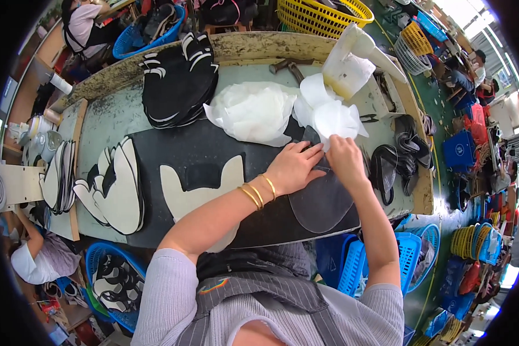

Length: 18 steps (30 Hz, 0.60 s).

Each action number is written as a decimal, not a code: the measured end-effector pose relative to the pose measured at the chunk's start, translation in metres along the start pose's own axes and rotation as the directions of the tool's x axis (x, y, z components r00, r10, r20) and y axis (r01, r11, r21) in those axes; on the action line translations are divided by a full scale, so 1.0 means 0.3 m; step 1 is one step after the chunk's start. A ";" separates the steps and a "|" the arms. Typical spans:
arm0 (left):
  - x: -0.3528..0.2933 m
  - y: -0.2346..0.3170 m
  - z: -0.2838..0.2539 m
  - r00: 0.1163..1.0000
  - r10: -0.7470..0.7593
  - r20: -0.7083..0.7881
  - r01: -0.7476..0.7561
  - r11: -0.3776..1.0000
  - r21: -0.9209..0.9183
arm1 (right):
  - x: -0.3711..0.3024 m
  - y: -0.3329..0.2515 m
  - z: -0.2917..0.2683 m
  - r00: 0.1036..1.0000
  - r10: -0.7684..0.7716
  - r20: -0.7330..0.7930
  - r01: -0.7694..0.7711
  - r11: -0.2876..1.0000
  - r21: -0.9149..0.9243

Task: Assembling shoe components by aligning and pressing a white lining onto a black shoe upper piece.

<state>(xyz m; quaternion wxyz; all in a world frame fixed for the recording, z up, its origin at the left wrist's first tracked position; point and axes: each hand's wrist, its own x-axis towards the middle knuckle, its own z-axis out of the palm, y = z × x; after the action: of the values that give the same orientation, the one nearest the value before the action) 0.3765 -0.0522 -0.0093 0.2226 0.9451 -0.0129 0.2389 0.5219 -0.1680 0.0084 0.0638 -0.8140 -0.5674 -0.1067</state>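
Observation:
My left hand [297,165], with gold bangles on the wrist, has its fingers bent together on the top end of a dark, shiny shoe upper piece [322,202]. Close beside it, my right hand [347,160] has its fingertips pinched at the lower edge of a thin white shaped sheet [330,118], one of several overlapping there. What lies between the fingertips is partly hidden. A stack of crumpled whitish sheets [254,111] lies just left of these. Under my left forearm, a cream-and-black U-shaped upper piece [205,190] lies on the black mat [265,222].
Black upper pieces [179,89] are stacked at the back; cream ones [118,190] lie left. A hammer [291,64], a white glue-stained container [352,66] and black straps [406,150] are at the back and right. The wooden rim [242,46] borders the table. Blue baskets [118,277] stand below.

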 end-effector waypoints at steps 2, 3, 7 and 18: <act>-0.003 0.029 -0.010 1.000 -0.020 0.011 0.019 0.998 0.055 | 0.004 0.074 -0.034 0.956 0.293 0.009 -0.272 0.874 0.403; -0.006 0.038 -0.015 0.998 -0.055 0.025 0.052 0.993 0.104 | 0.025 0.106 -0.082 0.835 0.550 0.022 -0.462 0.678 0.572; 0.001 -0.003 -0.040 0.986 -0.147 0.077 0.155 0.981 -0.115 | 0.010 0.037 -0.261 0.631 0.679 -0.376 -0.193 0.607 0.771; -0.716 0.098 -0.612 0.515 -0.821 0.246 0.631 0.169 -0.757 | -0.106 -0.599 -0.158 0.968 -0.246 0.047 0.018 0.253 0.967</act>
<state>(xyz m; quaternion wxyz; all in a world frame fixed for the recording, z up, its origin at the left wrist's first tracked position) 0.1005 -0.0178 0.0491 0.6912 0.5989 0.3658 0.1726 0.3381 -0.1451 0.0435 0.4804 -0.5636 -0.5848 0.3311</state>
